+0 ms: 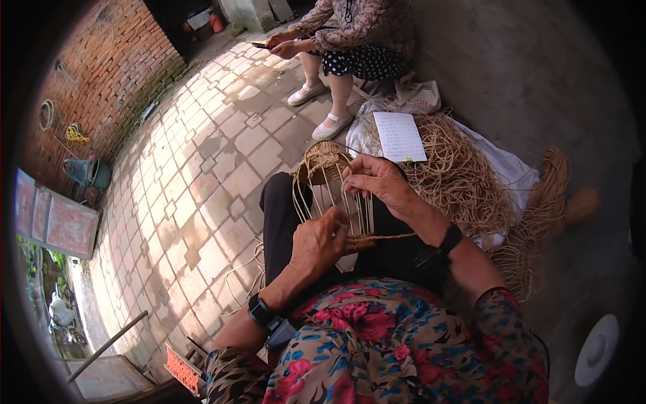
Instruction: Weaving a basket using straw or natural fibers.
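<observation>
Across my lap lies a straw-cord weaving (pixel 321 156) with a rounded, closely woven far end. Long loose strands (pixel 363 214) run from it toward a thicker woven band (pixel 360 244) nearer my body. My right hand (pixel 380 185) is closed, thumb and forefinger pinched at the strands on the right side. My left hand (pixel 321 239) is curled closed at the left of the near part, its fingertips against the strands. What exactly the left fingertips grip is partly hidden. A twisted cord (pixel 397 236) leads off to the right under my right forearm.
A large tangle of straw cord (pixel 464 175) lies on white cloth to the right, a written sheet (pixel 400 137) on top. Another person (pixel 363 40) sits ahead, holding a phone (pixel 260 46). Bundled cord (pixel 552 182) lies farther right. A brick wall (pixel 108 60) borders the paving.
</observation>
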Motion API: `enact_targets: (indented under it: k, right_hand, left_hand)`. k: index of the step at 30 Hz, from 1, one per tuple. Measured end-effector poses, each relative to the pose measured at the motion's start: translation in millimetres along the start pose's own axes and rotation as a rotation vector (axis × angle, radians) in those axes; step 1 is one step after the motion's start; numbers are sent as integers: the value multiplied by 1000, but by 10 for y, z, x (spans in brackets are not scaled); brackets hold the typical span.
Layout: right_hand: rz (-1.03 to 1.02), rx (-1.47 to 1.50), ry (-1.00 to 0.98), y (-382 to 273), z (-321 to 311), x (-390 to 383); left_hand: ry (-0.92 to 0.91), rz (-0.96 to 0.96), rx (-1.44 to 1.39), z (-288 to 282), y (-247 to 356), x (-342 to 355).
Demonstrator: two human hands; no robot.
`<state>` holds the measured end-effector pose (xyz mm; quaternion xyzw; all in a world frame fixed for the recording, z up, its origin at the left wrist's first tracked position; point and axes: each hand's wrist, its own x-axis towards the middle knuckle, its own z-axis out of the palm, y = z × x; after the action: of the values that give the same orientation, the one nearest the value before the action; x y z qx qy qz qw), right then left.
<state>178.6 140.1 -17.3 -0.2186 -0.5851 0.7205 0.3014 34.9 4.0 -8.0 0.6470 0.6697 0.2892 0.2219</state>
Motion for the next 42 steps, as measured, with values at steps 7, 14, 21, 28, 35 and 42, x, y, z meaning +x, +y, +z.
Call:
enact_targets:
  k: [7, 14, 21, 28, 35, 42]
  right_hand:
    - [-310, -1231, 88, 111, 385, 140]
    - [24, -630, 173, 168, 291, -123]
    - [131, -886, 241, 217, -159, -917]
    - [266, -315, 332, 129, -518, -769]
    - [84, -31, 124, 243, -326, -25]
    - [-142, -980, 254, 443, -8, 145]
  left_hand:
    - [116, -91, -67, 84, -90, -54]
    - [-35, -30, -90, -26, -197, -185]
    - [-113, 100, -55, -131, -99, -181]
    - [20, 317, 184, 40, 7, 43]
    - [-16, 233, 277, 162, 84, 179]
    - [-27, 73, 362, 195, 136, 178]
